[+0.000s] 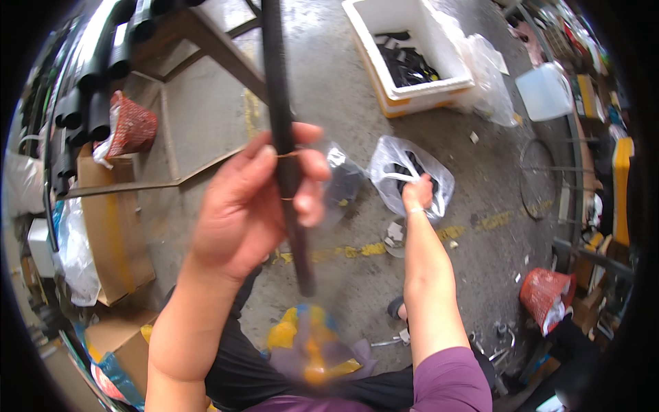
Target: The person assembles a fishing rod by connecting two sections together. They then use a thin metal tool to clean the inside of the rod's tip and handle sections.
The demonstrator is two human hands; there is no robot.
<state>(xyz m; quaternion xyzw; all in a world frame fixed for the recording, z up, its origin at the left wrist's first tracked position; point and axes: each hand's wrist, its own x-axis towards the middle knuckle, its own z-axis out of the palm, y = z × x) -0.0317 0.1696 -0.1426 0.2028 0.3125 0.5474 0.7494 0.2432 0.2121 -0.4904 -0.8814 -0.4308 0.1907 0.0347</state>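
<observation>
My left hand (240, 199) is closed around a long black tube (278, 89), held upright in front of me. Two thin, tan rubber-band-like loops circle the tube at my fingers. Its lower end is blurred. Lower and to the right, my right hand (419, 193) reaches into the mouth of a clear plastic bag (443, 172) on the floor. Black pieces (410, 162) lie inside the bag. The fingers of that hand are curled and partly hidden, so what they grip cannot be made out.
A white foam box (384, 90) with black parts stands beyond the bag. Black tubes (99, 117) stack on a rack at left, above a metal frame (168, 130). Red baskets (137, 123) sit on both sides. Yellow plastic bags (283, 333) lie between my legs.
</observation>
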